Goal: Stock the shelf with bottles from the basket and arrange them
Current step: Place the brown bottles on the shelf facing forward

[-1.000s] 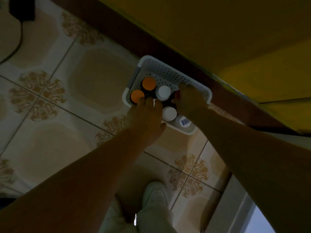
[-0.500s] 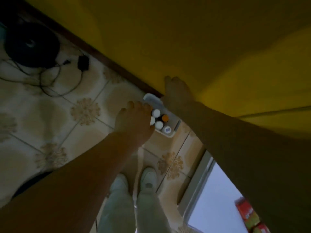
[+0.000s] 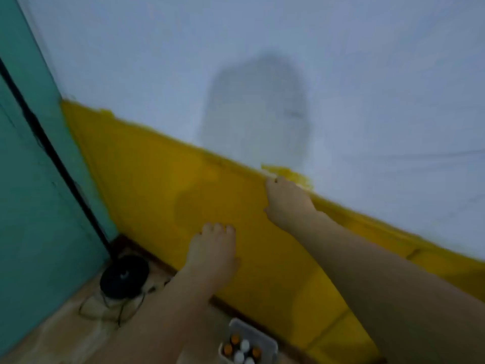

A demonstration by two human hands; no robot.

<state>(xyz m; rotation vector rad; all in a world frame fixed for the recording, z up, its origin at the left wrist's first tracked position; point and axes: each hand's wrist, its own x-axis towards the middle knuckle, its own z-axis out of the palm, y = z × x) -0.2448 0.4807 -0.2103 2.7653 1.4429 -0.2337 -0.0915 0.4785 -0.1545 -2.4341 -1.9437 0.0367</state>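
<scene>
The left hand [image 3: 212, 249] and the higher right hand [image 3: 287, 203] are stretching out before the yellow wall [image 3: 157, 179], fingers curling under; whether they are grasping anything cannot be told. Orange- and white-capped bottles [image 3: 244, 345] are sitting in the white plastic basket [image 3: 237, 324] below.

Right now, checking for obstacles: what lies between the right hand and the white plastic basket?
Only bare yellow-painted wall and the dark skirting board, in the head view, separate the right hand from the white plastic basket.

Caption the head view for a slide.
Left hand and right hand in front of the yellow-and-white wall; basket of bottles on the floor below.
</scene>
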